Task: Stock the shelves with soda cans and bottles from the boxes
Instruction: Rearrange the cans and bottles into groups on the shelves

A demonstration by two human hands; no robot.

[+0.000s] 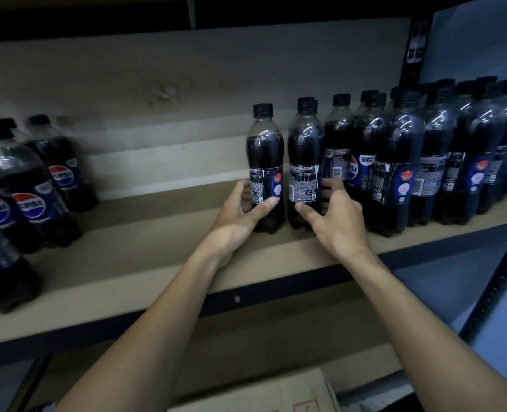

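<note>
Shelf (145, 239): fingers (244, 188) curl around two upright bottles (265, 150).

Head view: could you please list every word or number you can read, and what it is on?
"PEPSI": back-left bottle.
"EPSI": front-left bottle, first letter turned away.
"100%": right-row bottle.
Fine print on the left-held bottle in the left hand and the right-held bottle in the right hand: too blurred.
Red marks on the cardboard box: unreadable.
</note>
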